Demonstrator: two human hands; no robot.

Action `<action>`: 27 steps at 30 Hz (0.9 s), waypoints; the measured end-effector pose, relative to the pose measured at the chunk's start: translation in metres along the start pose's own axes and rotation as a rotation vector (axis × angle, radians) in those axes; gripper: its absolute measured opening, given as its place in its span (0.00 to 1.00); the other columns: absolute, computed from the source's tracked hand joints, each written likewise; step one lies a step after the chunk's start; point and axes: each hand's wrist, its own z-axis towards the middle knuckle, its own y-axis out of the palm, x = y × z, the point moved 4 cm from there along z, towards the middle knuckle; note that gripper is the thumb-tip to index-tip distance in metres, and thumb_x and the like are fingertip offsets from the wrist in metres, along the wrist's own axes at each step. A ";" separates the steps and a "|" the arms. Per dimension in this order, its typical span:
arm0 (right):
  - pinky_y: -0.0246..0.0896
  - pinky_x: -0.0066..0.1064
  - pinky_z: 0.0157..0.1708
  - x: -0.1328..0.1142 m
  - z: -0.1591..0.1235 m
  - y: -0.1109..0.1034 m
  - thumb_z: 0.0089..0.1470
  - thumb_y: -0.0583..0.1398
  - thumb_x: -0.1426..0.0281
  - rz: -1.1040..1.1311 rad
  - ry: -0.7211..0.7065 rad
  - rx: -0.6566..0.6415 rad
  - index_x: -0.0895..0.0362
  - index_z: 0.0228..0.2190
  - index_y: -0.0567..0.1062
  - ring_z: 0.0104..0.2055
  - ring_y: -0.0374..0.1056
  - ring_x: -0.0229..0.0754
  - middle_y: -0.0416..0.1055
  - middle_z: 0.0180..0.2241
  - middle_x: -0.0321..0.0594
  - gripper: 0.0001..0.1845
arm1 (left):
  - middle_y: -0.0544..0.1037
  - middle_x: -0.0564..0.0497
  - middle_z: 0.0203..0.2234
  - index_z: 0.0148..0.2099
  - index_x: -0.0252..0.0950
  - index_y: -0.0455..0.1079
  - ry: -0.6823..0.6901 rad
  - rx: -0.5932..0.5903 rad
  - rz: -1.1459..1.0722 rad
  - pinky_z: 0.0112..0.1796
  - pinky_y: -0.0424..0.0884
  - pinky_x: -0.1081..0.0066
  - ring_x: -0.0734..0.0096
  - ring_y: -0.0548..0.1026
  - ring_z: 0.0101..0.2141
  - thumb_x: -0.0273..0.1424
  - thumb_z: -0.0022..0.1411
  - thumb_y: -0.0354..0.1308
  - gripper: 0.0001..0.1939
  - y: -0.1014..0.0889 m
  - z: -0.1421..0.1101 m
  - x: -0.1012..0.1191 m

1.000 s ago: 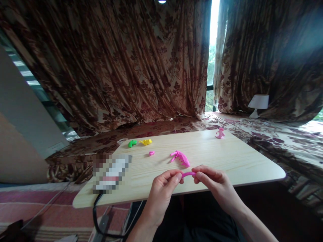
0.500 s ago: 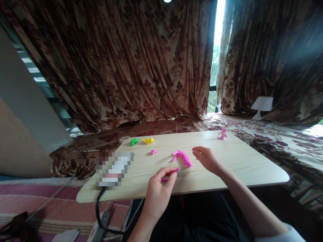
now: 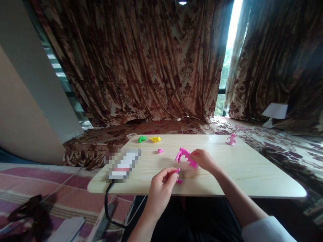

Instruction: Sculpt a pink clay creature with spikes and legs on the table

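Note:
My left hand (image 3: pixel 161 190), low over the near part of the table, pinches a slim magenta plastic piece (image 3: pixel 178 170) between thumb and fingertips. A second bit of magenta shows just below those fingers; whether it belongs to the same piece, I cannot tell. To the right, my right hand (image 3: pixel 204 160) grips a bright pink toy part (image 3: pixel 185 154) with a jagged edge and two prongs at its far left end. Its near end is partly covered by my fingers. A small pink piece (image 3: pixel 160 151) lies farther back on the table, left of the jagged part.
Along the back left of the wooden table (image 3: pixel 252 174) lie a green piece (image 3: pixel 142 138) and a yellow piece (image 3: pixel 155 139). A pale pink figure (image 3: pixel 231 139) stands at the back right. A blurred-out device (image 3: pixel 123 166) with a black cable (image 3: pixel 107 201) rests at the left.
My right hand has let go of the slim magenta piece, reached forward and taken hold of the jagged pink part. My left hand keeps the slim piece. The view has turned slightly left.

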 end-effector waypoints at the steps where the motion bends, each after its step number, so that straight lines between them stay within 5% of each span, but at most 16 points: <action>1: 0.67 0.30 0.29 -0.005 -0.005 -0.002 0.58 0.56 0.61 0.056 -0.034 0.017 0.62 0.32 0.74 0.31 0.72 0.41 0.75 0.29 0.39 0.16 | 0.79 0.49 0.31 0.41 0.35 0.73 -0.004 -0.014 -0.011 0.37 0.69 0.72 0.69 0.75 0.34 0.35 0.58 0.57 0.11 0.002 -0.001 0.001; 11: 0.67 0.29 0.24 -0.062 -0.050 -0.017 0.52 0.59 0.57 0.411 -0.277 0.080 0.60 0.36 0.76 0.29 0.73 0.44 0.77 0.28 0.43 0.19 | 0.77 0.49 0.31 0.40 0.35 0.72 0.116 -0.008 0.076 0.39 0.68 0.70 0.66 0.74 0.35 0.34 0.60 0.54 0.10 0.013 -0.011 0.023; 27: 0.68 0.30 0.27 -0.070 -0.055 -0.009 0.50 0.61 0.62 0.368 -0.316 0.166 0.57 0.35 0.76 0.29 0.73 0.43 0.77 0.28 0.41 0.13 | 0.72 0.48 0.34 0.42 0.38 0.69 0.413 0.139 0.571 0.41 0.66 0.66 0.64 0.70 0.37 0.27 0.62 0.50 0.09 0.017 -0.020 0.041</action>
